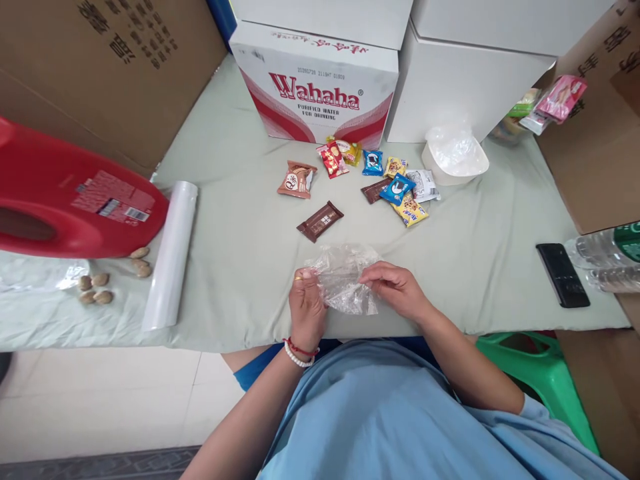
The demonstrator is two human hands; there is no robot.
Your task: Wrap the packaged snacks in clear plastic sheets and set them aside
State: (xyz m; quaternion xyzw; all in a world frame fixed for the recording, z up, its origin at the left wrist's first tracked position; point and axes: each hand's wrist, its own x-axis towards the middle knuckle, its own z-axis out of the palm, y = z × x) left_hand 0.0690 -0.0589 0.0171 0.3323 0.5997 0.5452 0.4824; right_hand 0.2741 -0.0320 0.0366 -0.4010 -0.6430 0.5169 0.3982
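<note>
A crinkled clear plastic bag (pixel 347 283) is stretched between my two hands above the table's front part. My left hand (pixel 307 303) grips its left side, thumb on top. On the right side, the fingers of my right hand (pixel 395 287) pinch the film. Just beyond the bag lies a dark brown wrapped snack (pixel 321 221). Farther back are an orange-brown packet (pixel 297 179), a red packet (pixel 333 159) and a yellow-green one (pixel 350 152). To their right, blue packets (pixel 397 189), yellow packets (pixel 411 211) and a white packet (pixel 424 185) lie in a loose pile.
At the left, a red jug (pixel 75 193) lies beside a plastic film roll (pixel 171 257) and several brown nuts (pixel 101 280). White boxes (pixel 320 87) line the back. A white bowl (pixel 455 163) holds clear plastic. Rightward are a phone (pixel 563 275), bottles (pixel 607 257) and a green stool (pixel 540 367).
</note>
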